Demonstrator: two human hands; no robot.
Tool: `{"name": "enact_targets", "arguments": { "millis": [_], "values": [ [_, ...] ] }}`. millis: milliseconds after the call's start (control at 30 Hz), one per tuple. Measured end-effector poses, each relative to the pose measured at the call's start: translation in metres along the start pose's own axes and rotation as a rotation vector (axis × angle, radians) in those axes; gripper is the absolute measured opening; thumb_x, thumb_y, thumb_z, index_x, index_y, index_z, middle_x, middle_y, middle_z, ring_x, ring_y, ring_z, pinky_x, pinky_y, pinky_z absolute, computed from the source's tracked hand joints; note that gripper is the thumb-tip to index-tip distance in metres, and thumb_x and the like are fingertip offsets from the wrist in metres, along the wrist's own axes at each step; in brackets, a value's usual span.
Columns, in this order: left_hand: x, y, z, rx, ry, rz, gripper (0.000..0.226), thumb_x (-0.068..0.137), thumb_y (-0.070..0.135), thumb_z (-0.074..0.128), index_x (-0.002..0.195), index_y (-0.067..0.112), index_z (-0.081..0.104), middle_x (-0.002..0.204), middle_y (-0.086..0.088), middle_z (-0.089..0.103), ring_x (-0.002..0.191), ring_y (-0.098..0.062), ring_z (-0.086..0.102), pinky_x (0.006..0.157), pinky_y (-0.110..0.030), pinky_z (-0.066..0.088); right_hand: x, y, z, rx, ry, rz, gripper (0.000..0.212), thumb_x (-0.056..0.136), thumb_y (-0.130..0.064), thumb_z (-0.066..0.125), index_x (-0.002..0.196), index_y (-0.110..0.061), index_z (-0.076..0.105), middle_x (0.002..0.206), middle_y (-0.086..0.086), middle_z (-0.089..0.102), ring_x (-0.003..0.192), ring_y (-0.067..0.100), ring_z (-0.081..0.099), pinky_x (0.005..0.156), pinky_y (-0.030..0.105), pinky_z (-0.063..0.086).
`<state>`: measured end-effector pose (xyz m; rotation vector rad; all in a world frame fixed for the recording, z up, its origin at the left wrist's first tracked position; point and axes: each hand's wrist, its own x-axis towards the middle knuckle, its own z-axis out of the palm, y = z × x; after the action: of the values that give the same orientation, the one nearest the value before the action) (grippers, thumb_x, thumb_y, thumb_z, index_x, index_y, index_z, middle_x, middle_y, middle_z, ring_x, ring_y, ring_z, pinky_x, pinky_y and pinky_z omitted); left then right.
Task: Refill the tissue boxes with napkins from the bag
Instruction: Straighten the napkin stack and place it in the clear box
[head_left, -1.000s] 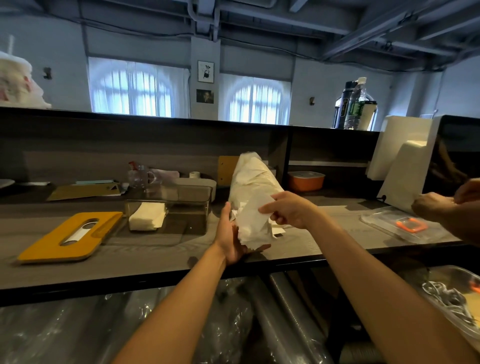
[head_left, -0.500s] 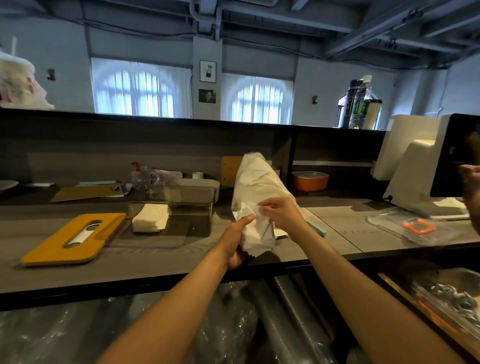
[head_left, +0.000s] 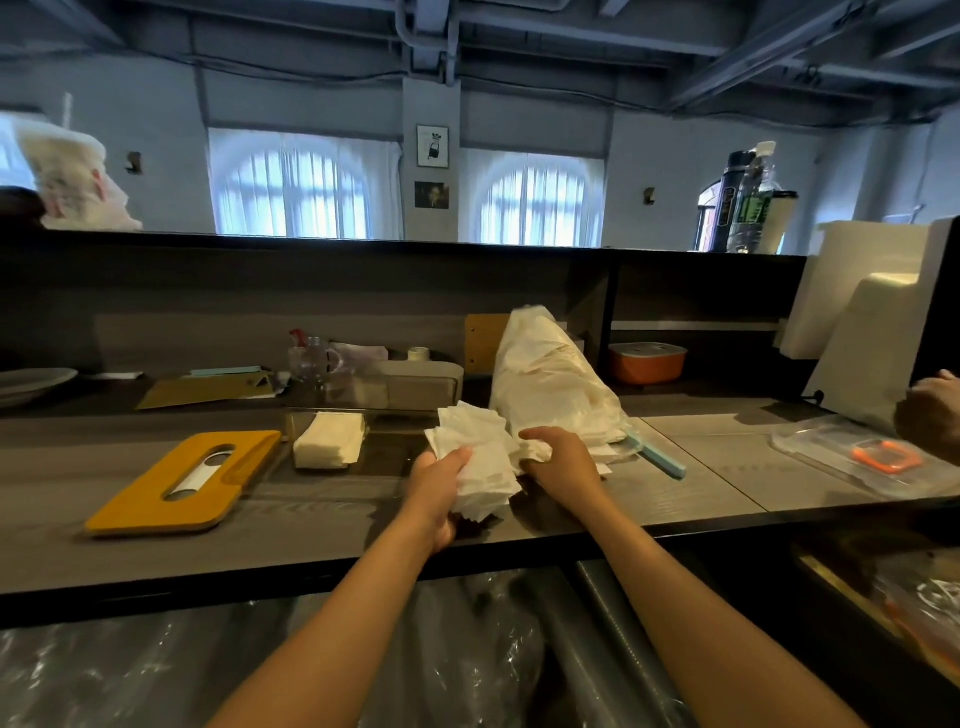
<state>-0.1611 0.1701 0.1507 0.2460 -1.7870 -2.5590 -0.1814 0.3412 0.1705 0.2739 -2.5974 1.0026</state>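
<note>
The left hand (head_left: 435, 486) clasps a loose stack of napkins (head_left: 475, 462) near the counter's front edge, thumb on top to stop it fanning; the right hand (head_left: 558, 457) pinches its far side beside the napkin bag (head_left: 553, 384), squaring it for the clear tissue box (head_left: 332, 441)

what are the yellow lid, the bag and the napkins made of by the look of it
Lid: probably wood or painted board, matte yellow, with a paler edge showing thickness.
Bag: thin clear plastic film, glossy and crinkled, with white contents showing through.
Napkins, held by the left hand: soft white paper, matte, with loose, ragged sheet edges.
</note>
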Motion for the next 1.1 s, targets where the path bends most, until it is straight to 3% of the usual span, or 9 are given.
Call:
{"name": "enact_targets", "arguments": {
  "millis": [100, 200, 300, 433, 600, 733, 867, 933, 1100],
  "values": [
    [0.0, -0.001, 0.001, -0.012, 0.044, 0.042, 0.03, 0.097, 0.021, 0.06, 0.126, 0.016, 0.057, 0.113, -0.011, 0.068, 0.101, -0.031, 0.067, 0.079, -0.041, 0.058, 0.005, 0.0, 0.005, -0.219, -0.154, -0.099, 0.046, 0.092, -0.025, 0.065, 0.137, -0.02, 0.055, 0.14, 0.003, 0.056, 0.131, 0.026, 0.045, 0.11, 0.038, 0.035],
    [0.0, -0.001, -0.002, -0.033, 0.09, 0.04, 0.03, 0.096, 0.023, 0.06, 0.125, 0.016, 0.057, 0.113, -0.011, 0.068, 0.099, -0.031, 0.067, 0.071, -0.038, 0.057, 0.009, 0.004, 0.012, -0.272, -0.232, -0.061, 0.032, 0.094, -0.029, 0.06, 0.126, -0.025, 0.065, 0.126, 0.003, 0.066, 0.117, 0.026, 0.058, 0.102, 0.041, 0.045],
    [-0.001, 0.001, -0.003, -0.034, 0.094, 0.024, 0.032, 0.096, 0.025, 0.059, 0.127, 0.017, 0.055, 0.114, -0.01, 0.067, 0.099, -0.03, 0.067, 0.073, -0.038, 0.057, 0.011, 0.006, 0.013, -0.252, -0.163, 0.01, 0.021, 0.093, -0.033, 0.062, 0.109, -0.029, 0.075, 0.11, 0.0, 0.072, 0.1, 0.023, 0.064, 0.09, 0.039, 0.052],
    [-0.005, 0.004, -0.002, -0.021, 0.068, -0.012, 0.036, 0.098, 0.027, 0.059, 0.131, 0.017, 0.052, 0.119, -0.01, 0.065, 0.103, -0.03, 0.065, 0.09, -0.045, 0.056, 0.009, 0.013, 0.012, -0.185, -0.051, 0.002, 0.016, 0.091, -0.029, 0.066, 0.1, -0.025, 0.078, 0.107, 0.0, 0.072, 0.102, 0.021, 0.062, 0.089, 0.037, 0.051],
    [-0.014, 0.01, 0.001, -0.117, -0.059, -0.074, 0.027, 0.101, 0.021, 0.055, 0.127, 0.015, 0.056, 0.111, -0.01, 0.069, 0.092, -0.026, 0.067, 0.066, -0.036, 0.053, -0.002, 0.007, -0.005, 0.069, 0.063, 0.045, 0.021, 0.093, -0.022, 0.066, 0.109, -0.011, 0.075, 0.113, 0.005, 0.069, 0.104, 0.02, 0.06, 0.087, 0.025, 0.043],
    [-0.018, 0.014, -0.001, -0.191, -0.145, -0.166, 0.016, 0.101, 0.023, 0.054, 0.108, 0.011, 0.063, 0.095, -0.011, 0.072, 0.088, -0.028, 0.067, 0.069, -0.039, 0.053, -0.011, 0.003, -0.006, 0.254, 0.096, 0.108, 0.021, 0.095, -0.016, 0.06, 0.107, -0.008, 0.075, 0.097, 0.005, 0.072, 0.091, 0.02, 0.063, 0.075, 0.026, 0.044],
    [-0.018, 0.015, 0.001, -0.185, -0.189, -0.201, 0.021, 0.102, 0.025, 0.051, 0.11, 0.009, 0.063, 0.085, -0.013, 0.075, 0.089, -0.03, 0.067, 0.081, -0.043, 0.054, -0.009, 0.007, -0.01, 0.376, 0.312, 0.217, 0.024, 0.096, -0.02, 0.058, 0.111, -0.008, 0.072, 0.107, 0.004, 0.069, 0.101, 0.015, 0.059, 0.086, 0.027, 0.042],
    [-0.019, 0.016, 0.002, -0.179, -0.199, -0.222, 0.023, 0.102, 0.027, 0.049, 0.106, 0.009, 0.062, 0.085, -0.014, 0.075, 0.09, -0.031, 0.067, 0.081, -0.044, 0.054, -0.005, 0.007, -0.014, 0.318, 0.358, 0.16, 0.021, 0.093, -0.021, 0.062, 0.106, -0.01, 0.074, 0.108, 0.003, 0.068, 0.099, 0.012, 0.057, 0.086, 0.026, 0.042],
    [-0.019, 0.017, 0.006, -0.15, -0.249, -0.233, 0.025, 0.103, 0.028, 0.047, 0.106, 0.009, 0.064, 0.084, -0.013, 0.076, 0.089, -0.03, 0.067, 0.076, -0.043, 0.054, 0.008, -0.019, -0.04, 0.42, 0.362, -0.001, 0.019, 0.094, -0.013, 0.057, 0.085, -0.008, 0.074, 0.078, 0.003, 0.065, 0.076, 0.01, 0.056, 0.069, 0.024, 0.045]
  ]
}}
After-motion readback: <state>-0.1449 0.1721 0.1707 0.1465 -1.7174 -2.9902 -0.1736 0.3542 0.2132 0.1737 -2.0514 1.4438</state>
